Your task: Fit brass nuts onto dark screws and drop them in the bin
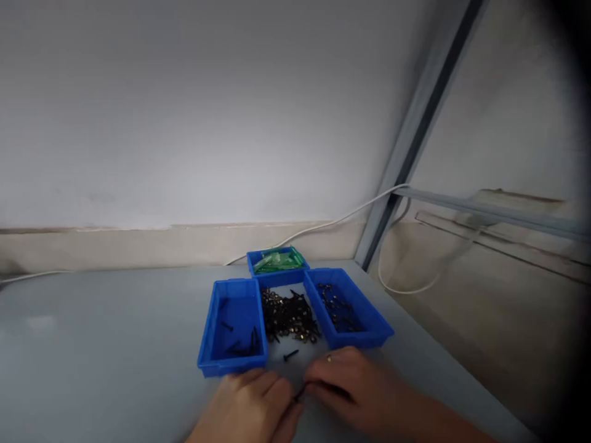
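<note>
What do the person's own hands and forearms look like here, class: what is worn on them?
Both are bare, with no gloves and no sleeves in view. The right hand wears a small gold-coloured ring on one finger. The left hand shows no ring, watch or marking. No wristbands or cables appear.

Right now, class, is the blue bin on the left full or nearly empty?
Nearly empty: the left blue bin shows mostly bare floor, with only a few dark screws inside.
</note>
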`<move>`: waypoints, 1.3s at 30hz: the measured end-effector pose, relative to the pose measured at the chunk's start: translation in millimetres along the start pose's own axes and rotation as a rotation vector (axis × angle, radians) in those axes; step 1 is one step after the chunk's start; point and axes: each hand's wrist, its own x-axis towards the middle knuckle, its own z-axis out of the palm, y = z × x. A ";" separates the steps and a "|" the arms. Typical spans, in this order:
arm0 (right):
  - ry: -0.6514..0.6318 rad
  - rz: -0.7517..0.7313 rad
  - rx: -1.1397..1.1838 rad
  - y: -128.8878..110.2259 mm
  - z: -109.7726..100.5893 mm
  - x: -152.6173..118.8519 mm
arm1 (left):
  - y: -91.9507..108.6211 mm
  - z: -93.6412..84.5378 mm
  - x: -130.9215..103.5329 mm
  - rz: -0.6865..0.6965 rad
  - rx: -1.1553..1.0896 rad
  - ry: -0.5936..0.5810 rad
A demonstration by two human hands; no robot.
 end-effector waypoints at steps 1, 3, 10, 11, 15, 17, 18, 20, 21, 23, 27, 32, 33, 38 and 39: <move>-0.013 0.003 -0.002 -0.2 0.4 -0.1 | 0.2 -0.6 0.9 0.010 0.010 0.032; -0.049 0.004 0.009 -1.0 1.8 -0.4 | 0.7 -1.6 3.0 0.028 0.034 0.081; -0.048 0.021 0.062 -0.6 8.2 -2.2 | 1.8 -7.4 9.0 0.123 0.023 0.090; -0.049 0.026 0.063 -0.5 8.7 -2.2 | 1.8 -7.9 9.0 0.133 0.021 0.092; -0.075 0.004 0.095 -1.6 8.8 -1.0 | 3.5 -8.5 7.7 0.115 -0.009 0.094; -0.071 0.002 0.101 -2.2 7.9 0.5 | 5.3 -10.5 7.7 0.097 -0.033 0.079; -0.063 0.008 0.094 -2.4 7.2 1.5 | 6.0 -12.5 7.9 0.088 -0.039 0.080; -0.049 0.026 0.076 -2.2 5.8 3.5 | 5.4 -18.6 8.8 0.074 -0.052 0.090; -0.036 0.037 0.066 -1.9 5.1 4.3 | 3.7 -22.2 9.3 0.065 -0.059 0.093; -0.014 0.058 0.061 -0.8 4.4 5.2 | -3.2 -29.2 10.0 0.067 -0.064 0.103; 0.041 0.057 0.063 2.2 7.3 4.0 | -27.1 -36.1 10.0 -0.014 0.166 0.135; 0.075 0.045 0.049 4.3 14.1 6.0 | -42.0 -37.1 10.9 -0.125 0.327 0.074; 0.075 0.033 0.041 4.5 15.2 7.1 | -39.6 -37.8 11.4 -0.101 0.323 0.087; 0.093 -0.007 0.029 9.8 22.3 9.9 | -12.9 -34.2 10.2 0.224 0.227 0.093; 0.099 -0.012 0.037 11.4 24.0 9.7 | -7.9 -30.1 8.7 0.274 0.210 0.068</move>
